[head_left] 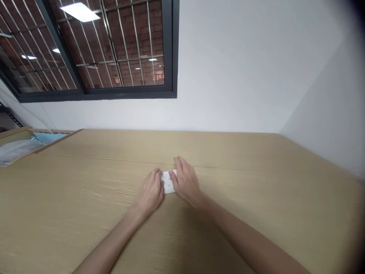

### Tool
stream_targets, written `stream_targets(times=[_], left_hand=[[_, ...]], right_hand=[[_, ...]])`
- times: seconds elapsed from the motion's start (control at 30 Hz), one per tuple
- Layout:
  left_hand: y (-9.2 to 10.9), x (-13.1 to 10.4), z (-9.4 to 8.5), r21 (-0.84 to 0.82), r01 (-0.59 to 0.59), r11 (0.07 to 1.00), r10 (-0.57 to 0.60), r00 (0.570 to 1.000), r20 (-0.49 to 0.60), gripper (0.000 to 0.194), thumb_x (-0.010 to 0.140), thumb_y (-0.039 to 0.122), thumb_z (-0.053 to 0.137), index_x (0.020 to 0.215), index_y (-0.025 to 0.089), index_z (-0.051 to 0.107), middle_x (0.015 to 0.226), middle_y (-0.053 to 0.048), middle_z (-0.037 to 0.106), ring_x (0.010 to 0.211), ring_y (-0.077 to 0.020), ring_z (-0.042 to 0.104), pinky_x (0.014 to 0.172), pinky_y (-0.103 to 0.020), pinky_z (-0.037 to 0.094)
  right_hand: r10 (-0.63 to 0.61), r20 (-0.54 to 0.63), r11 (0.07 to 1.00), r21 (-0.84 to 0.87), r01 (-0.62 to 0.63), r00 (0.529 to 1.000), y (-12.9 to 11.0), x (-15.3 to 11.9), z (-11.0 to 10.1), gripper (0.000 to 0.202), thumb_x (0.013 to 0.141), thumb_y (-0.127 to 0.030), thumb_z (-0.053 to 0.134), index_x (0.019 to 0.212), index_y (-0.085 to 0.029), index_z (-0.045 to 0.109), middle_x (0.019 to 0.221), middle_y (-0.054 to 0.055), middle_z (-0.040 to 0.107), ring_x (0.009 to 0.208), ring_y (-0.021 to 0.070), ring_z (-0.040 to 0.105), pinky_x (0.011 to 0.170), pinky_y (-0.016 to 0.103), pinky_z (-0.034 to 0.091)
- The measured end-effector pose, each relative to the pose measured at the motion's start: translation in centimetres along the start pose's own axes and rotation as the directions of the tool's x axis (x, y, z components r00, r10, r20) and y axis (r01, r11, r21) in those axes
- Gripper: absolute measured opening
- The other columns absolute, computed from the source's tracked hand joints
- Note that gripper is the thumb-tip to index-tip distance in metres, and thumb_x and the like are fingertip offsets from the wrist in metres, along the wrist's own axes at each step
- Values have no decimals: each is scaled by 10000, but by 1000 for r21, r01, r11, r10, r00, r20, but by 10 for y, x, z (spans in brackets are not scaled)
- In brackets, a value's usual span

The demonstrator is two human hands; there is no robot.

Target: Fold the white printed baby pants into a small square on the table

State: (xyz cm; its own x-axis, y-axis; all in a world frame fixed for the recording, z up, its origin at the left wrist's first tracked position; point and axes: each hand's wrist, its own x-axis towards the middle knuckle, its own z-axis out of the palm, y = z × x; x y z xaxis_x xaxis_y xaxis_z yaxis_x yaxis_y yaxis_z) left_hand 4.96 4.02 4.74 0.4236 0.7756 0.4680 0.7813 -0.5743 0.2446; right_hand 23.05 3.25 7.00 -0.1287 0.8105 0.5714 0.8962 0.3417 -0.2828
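A small white packet (168, 182) with faint grey printed marks lies on the tan surface, between my two hands. My left hand (151, 190) has its fingers curled together against the packet's left edge. From the other side, my right hand (186, 180) holds the packet's right end, its thumb across the top face and its fingers extended beyond the far edge. Both hands hide the ends of the packet, so its full length does not show.
The broad tan cardboard-like surface (85, 190) has a seam across it and meets a white wall (228, 68). At the far left, an open carton (54, 144) contains white and pale-blue plastic. A dark-framed window (171, 49) with metal bars is above.
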Motion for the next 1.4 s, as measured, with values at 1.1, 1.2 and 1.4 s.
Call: stream_targets(times=[1.1, 1.2, 1.4], left_hand=[[-11, -33, 12, 309, -38, 950, 44, 999, -13, 768, 988, 521, 432, 1505, -33, 302, 1563, -305, 354, 1483, -442, 287, 1185, -602, 288], [-7, -30, 5, 257, -132, 957, 128, 991, 32, 671, 967, 455, 501, 1463, 14, 398, 1492, -260, 484, 1408, -408, 429, 1167, -571, 342], [-16, -22, 9, 113, -94, 989, 89, 995, 50, 734, 856, 505, 650, 1406, 63, 448, 1400, -227, 566, 1281, -391, 534, 1065, -559, 450]], right_hand=[[-185, 153, 983, 47, 180, 971, 16, -12, 17, 628, 1029, -489, 361, 1516, -93, 378, 1560, 241, 385, 1449, 372, 334, 1152, 566, 291], [-352, 327, 935, 171, 311, 877, 17, -3, -2, 603, 976, -548, 497, 1417, -137, 509, 1376, 202, 578, 1244, 350, 524, 1070, 525, 368], [-365, 495, 924, 295, 242, 789, 30, 10, -22, 760, 816, -446, 731, 1466, -171, 449, 1396, 163, 588, 1243, 328, 545, 1104, 486, 353]])
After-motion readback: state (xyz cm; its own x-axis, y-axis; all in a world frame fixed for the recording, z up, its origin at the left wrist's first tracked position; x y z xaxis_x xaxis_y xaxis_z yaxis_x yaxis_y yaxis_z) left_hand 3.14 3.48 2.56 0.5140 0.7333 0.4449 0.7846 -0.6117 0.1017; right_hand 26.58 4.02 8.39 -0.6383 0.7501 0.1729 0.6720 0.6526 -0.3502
